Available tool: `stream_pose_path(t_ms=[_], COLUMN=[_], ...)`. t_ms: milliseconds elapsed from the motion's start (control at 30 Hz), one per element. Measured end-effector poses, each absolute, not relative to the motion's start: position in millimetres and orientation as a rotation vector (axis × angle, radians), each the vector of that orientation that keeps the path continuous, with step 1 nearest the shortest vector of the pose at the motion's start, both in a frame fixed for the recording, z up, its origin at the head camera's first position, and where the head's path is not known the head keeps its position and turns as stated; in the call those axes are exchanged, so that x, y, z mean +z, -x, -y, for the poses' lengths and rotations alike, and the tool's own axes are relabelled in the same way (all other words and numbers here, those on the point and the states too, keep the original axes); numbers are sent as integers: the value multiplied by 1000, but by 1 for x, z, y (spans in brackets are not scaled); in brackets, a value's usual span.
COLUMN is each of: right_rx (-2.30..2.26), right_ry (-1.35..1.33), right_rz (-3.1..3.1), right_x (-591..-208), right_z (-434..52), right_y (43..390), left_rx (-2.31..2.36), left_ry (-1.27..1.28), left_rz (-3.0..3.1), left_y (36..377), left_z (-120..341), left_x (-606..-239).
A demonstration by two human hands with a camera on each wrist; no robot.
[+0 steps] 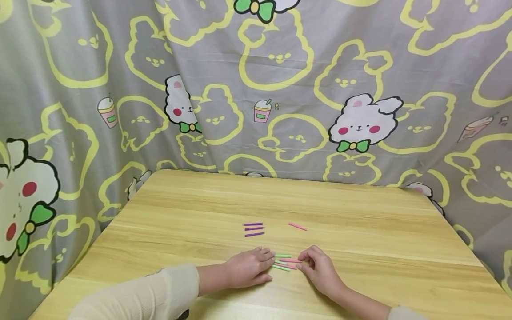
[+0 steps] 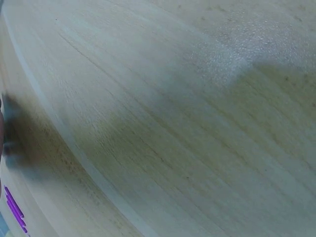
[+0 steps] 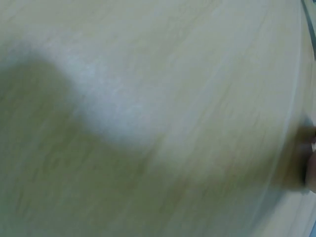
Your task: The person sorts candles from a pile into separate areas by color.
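My left hand (image 1: 249,266) lies palm down on the table, its fingers resting over the left ends of a small bunch of green sticks (image 1: 283,256) and pink sticks. At the bunch's right side, my right hand (image 1: 322,271) pinches the end of a thin pink stick (image 1: 289,260) between thumb and fingers. Farther back, three purple sticks (image 1: 254,229) lie in a row, and one pink stick (image 1: 298,226) lies apart to their right. The purple sticks (image 2: 16,210) also show at the left wrist view's lower left. Only a bit of the right hand (image 3: 311,173) enters the right wrist view.
The wooden table (image 1: 192,204) spreads out around both hands. Behind it and at both sides hangs a grey curtain (image 1: 224,66) printed with yellow outlines and white rabbits, close to the table's back edge.
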State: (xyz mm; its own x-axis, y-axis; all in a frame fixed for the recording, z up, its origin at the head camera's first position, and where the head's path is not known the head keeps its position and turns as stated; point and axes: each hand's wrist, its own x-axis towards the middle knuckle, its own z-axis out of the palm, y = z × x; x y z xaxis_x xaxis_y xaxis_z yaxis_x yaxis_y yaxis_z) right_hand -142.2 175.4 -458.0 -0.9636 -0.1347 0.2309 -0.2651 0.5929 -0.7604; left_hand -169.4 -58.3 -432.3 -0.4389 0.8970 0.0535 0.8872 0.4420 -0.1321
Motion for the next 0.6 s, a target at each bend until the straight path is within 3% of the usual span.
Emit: stream_pose_path(t_ms=[600], right_rx=[1214], right_ry=[-294], right_rz=[2805], right_x=[-455], right_z=[-171], right_y=[144], left_rx=[118], left_ry=[1605], left_rz=[2573], left_y=[170], left_z=[59], left_x=[-434])
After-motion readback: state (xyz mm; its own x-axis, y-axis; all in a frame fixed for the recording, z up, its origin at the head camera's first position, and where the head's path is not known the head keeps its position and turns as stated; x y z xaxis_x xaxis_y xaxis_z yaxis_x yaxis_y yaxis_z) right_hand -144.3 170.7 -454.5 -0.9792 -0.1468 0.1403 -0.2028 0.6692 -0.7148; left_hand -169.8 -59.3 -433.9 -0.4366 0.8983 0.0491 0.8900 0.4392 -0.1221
